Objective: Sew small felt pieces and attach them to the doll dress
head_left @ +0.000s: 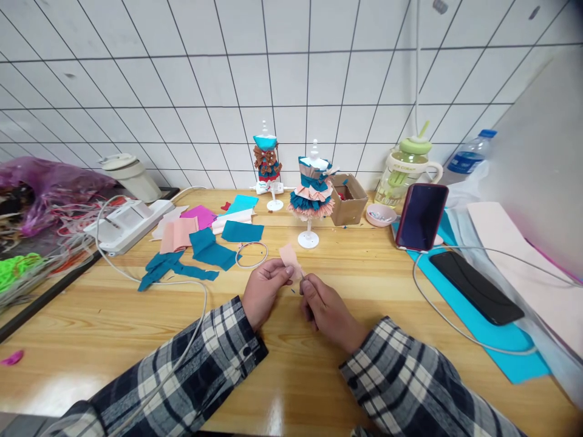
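My left hand [266,288] pinches a small piece of peach crepe paper [290,260] between thumb and fingers, above the middle of the table. Close beside it, my right hand [327,309] is closed at the paper's lower right edge. A thin dark tip shows at its fingertips, but what it grips is mostly hidden. Just beyond the hands stands a white mini dress form [308,238] wearing a ruffled teal and peach paper dress [314,191]. Behind it to the left is a second dress form [274,204] in turquoise, brown and red.
Teal paper pieces [214,249] and a bracelet-like ring [252,255] lie left of the hands. A cardboard box [350,203], pink dish [381,215], drink jug [407,173] and propped phone [422,215] stand right. A white cable [204,297] crosses my left sleeve.
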Demonstrator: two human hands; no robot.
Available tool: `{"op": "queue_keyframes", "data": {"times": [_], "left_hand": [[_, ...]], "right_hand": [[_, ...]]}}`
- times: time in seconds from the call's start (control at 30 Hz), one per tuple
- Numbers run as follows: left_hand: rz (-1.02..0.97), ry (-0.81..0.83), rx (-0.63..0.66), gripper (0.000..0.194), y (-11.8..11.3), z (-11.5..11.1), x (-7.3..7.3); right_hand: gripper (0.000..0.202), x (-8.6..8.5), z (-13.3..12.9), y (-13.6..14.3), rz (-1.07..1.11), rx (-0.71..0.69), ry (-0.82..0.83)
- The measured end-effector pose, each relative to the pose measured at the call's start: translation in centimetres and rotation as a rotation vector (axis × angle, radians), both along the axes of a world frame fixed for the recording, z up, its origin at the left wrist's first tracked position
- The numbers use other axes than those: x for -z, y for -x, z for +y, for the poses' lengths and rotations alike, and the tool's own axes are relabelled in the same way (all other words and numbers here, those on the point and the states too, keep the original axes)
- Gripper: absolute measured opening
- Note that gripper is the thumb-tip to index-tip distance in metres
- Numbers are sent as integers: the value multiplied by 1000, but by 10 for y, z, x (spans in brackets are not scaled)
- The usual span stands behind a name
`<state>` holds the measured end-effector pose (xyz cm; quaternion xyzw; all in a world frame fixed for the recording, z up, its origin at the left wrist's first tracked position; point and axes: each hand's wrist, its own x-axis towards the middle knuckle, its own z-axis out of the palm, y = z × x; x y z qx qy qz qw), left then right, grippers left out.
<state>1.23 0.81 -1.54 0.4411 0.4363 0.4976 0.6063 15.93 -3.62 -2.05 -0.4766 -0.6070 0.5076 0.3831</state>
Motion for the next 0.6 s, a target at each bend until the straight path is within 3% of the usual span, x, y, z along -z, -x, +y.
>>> {"op": "queue_keyframes", "data": {"times": [0.6], "left_hand": [[-86, 30, 27, 21, -1, 0, 3]], "right_hand": [[32, -2, 1, -1, -126, 11, -57]]}}
